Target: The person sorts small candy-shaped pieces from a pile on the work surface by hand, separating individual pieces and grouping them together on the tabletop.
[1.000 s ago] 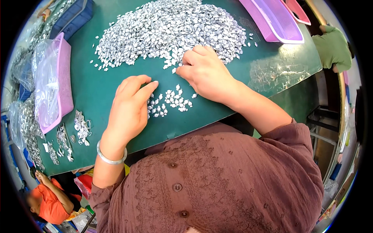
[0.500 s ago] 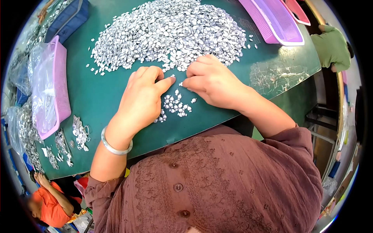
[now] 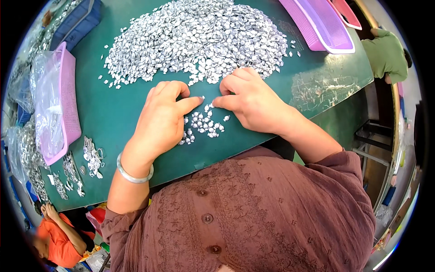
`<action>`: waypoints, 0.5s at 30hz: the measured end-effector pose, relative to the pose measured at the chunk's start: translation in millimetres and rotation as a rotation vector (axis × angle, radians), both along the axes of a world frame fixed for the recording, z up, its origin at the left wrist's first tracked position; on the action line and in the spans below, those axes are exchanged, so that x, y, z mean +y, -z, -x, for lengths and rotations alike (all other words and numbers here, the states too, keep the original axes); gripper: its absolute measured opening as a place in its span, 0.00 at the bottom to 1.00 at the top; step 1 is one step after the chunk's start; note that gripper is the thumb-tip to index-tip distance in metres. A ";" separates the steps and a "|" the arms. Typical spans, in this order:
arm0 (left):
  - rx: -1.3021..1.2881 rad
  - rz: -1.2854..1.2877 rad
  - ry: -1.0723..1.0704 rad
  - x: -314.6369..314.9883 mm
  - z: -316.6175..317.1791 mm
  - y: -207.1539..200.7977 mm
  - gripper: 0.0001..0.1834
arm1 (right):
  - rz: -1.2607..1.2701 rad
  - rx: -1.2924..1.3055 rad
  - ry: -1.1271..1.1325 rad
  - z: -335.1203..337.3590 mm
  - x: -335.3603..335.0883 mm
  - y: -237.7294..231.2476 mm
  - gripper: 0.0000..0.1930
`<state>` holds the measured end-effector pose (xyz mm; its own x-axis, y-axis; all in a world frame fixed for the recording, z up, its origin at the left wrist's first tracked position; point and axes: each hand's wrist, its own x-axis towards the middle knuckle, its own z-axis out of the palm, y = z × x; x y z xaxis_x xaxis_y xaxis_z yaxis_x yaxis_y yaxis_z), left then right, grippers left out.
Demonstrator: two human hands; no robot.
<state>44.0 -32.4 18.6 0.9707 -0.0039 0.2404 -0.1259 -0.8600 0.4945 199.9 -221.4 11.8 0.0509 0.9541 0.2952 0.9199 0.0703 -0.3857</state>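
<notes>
A large heap of small silver metal pieces covers the far middle of the green table. Nearer to me lies a small loose group of the same pieces. My left hand is curled at the left of this group, a silver piece showing at its thumb tip. From the right, my right hand reaches in with bent fingers, its thumb tip against another silver piece. Both thumbs point toward each other, a short gap apart. The undersides of my fingers are hidden.
A purple basket with clear plastic bags stands at the left, a blue crate behind it. Silver chain-like bundles lie near the left edge. Another purple basket is far right. Two people, in orange and green, are nearby.
Both hands have drawn slightly toward me, away from the big heap. The silver pieces at the thumb tips have come closer to the small group.
</notes>
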 end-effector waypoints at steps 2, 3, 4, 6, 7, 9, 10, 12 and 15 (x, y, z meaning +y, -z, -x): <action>-0.002 0.014 0.025 1.5 0.7 0.8 0.21 | -0.025 -0.021 0.045 -1.6 4.5 0.1 0.15; -0.018 0.040 0.026 2.5 0.9 2.2 0.22 | -0.050 -0.041 0.091 -2.4 6.7 0.3 0.14; -0.035 0.066 0.028 2.9 0.5 3.1 0.23 | -0.049 -0.042 0.091 -2.9 8.2 1.5 0.14; -0.070 0.012 -0.036 3.2 -1.6 1.7 0.24 | -0.035 -0.136 0.159 -2.9 11.9 4.8 0.16; -0.105 -0.043 -0.097 3.5 -2.6 1.2 0.24 | -0.035 -0.136 0.157 -2.3 11.3 3.2 0.16; -0.087 -0.070 -0.135 6.8 -1.8 3.9 0.26 | 0.050 -0.062 0.082 -0.8 9.7 -1.4 0.17; -0.077 -0.086 -0.137 8.8 -0.6 6.6 0.26 | 0.048 -0.062 0.078 -0.6 11.6 -0.5 0.17; -0.066 -0.101 -0.132 8.6 -1.3 8.1 0.25 | -0.064 -0.049 0.144 -1.6 14.2 3.9 0.16; -0.028 -0.090 -0.134 8.2 -2.0 7.0 0.25 | -0.062 -0.116 0.143 -1.0 17.0 8.3 0.14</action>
